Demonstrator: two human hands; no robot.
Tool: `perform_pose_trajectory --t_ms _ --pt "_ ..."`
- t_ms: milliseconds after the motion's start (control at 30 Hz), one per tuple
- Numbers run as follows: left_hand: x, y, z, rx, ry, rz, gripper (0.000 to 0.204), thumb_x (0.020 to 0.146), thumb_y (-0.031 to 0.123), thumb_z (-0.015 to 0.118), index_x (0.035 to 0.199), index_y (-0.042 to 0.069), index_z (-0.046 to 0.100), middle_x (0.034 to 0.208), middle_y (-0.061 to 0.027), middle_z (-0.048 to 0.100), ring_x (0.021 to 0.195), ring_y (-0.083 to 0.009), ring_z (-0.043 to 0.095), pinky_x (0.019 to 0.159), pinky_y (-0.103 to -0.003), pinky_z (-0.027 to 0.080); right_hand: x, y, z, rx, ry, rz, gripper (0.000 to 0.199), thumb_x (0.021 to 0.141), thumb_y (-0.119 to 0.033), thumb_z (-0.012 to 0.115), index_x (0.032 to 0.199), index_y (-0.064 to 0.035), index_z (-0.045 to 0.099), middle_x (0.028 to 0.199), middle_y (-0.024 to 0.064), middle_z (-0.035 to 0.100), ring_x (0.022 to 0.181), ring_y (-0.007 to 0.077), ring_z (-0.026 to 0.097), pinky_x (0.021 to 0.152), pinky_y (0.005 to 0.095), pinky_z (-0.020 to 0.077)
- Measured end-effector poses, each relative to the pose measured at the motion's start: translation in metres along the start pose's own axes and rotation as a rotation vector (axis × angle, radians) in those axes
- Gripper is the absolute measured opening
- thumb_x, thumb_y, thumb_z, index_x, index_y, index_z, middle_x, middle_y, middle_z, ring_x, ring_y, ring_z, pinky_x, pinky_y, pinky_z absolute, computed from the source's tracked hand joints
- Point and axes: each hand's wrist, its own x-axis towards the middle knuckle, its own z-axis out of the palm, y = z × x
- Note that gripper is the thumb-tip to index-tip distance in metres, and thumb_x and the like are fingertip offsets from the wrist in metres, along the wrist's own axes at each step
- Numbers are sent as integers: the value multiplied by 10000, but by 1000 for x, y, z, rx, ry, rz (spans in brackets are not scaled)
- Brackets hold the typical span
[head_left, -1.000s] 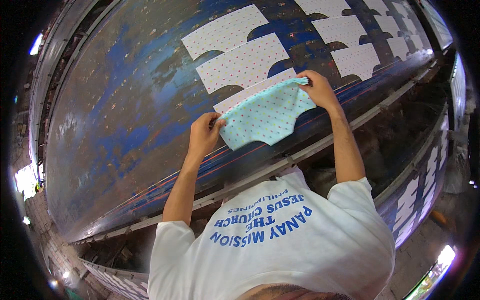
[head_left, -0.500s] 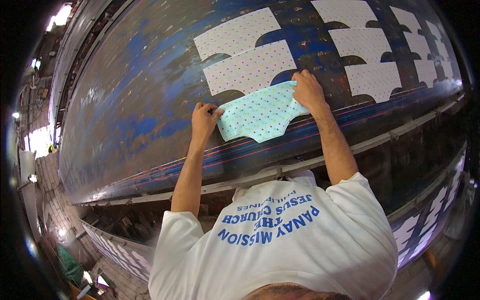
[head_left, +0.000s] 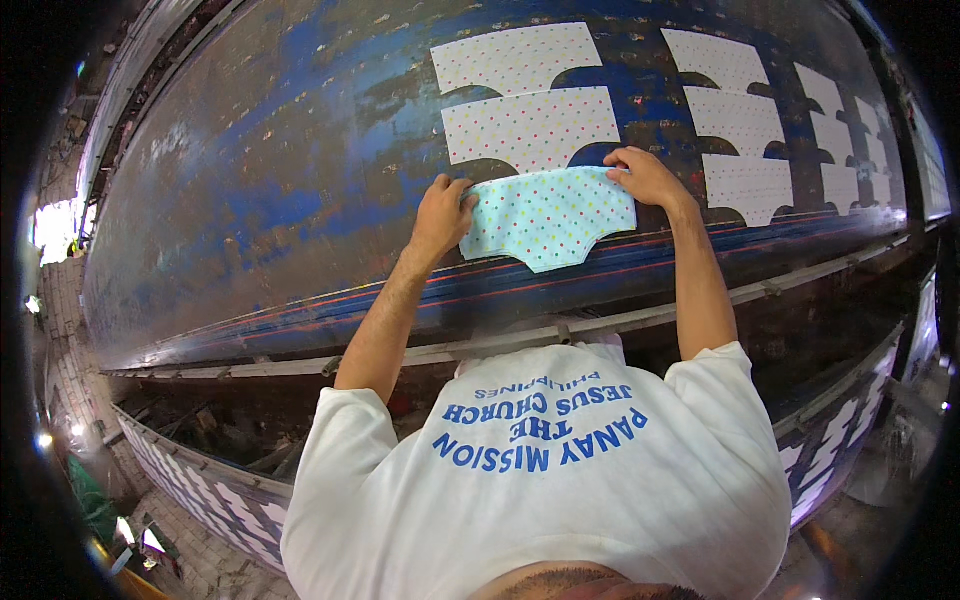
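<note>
A light-blue fabric piece (head_left: 550, 215) with coloured dots, cut like a panel for briefs, lies against a long dark board with its narrow part toward me. My left hand (head_left: 443, 215) is closed at its upper left corner, thumb and fingers on the edge. At the upper right corner, my right hand (head_left: 650, 180) pinches the cloth between thumb and fingers. Just above the blue piece is a white dotted piece (head_left: 530, 125) of similar shape, and another white piece (head_left: 515, 60) sits above that one.
More white dotted pieces (head_left: 745, 185) stand in columns to the right on the dark, blue-stained board (head_left: 280, 210). A metal rail (head_left: 690, 305) runs along its near edge. Behind me, another board (head_left: 200, 490) carries light pieces. Brick-like flooring (head_left: 75, 340) shows at far left.
The view has turned, so the board and blue piece appear more level and farther right. My left fingers have come closer around the upper left corner. The blue piece keeps its place below the white one.
</note>
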Motion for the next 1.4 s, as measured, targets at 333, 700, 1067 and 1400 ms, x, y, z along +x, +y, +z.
perform_pose_trajectory --t_ms 333,700,1067,1400 --pt "1 -2 -11 -22 -99 133 190 962 123 678 1120 19 691 1089 -192 643 987 -406 646 846 -470 545 -36 -22 7 79 90 9 241 860 -134 808 992 -25 637 1039 144 714 978 268 684 864 412 524" --pt "67 16 -67 -131 50 55 192 963 95 675 1117 -17 697 1055 -208 667 975 -405 664 834 -453 528 10 -18 -40 192 371 -89 233 877 -121 798 1051 -49 661 993 125 742 926 248 702 812 387 532" --pt "154 -34 -21 144 87 -243 322 872 241 818 1078 5 742 1046 -194 725 973 -350 700 832 -439 544 121 6 -41 -61 327 -56 301 940 -209 687 1195 -50 678 1204 182 699 1125 387 674 935 498 543" --pt "166 -23 -15 340 18 -372 300 887 243 784 1009 -21 713 1058 -229 711 935 -423 682 806 -488 541 130 -3 -61 -109 106 4 457 813 -205 719 1222 -4 691 1262 258 621 1171 442 653 1007 513 541"
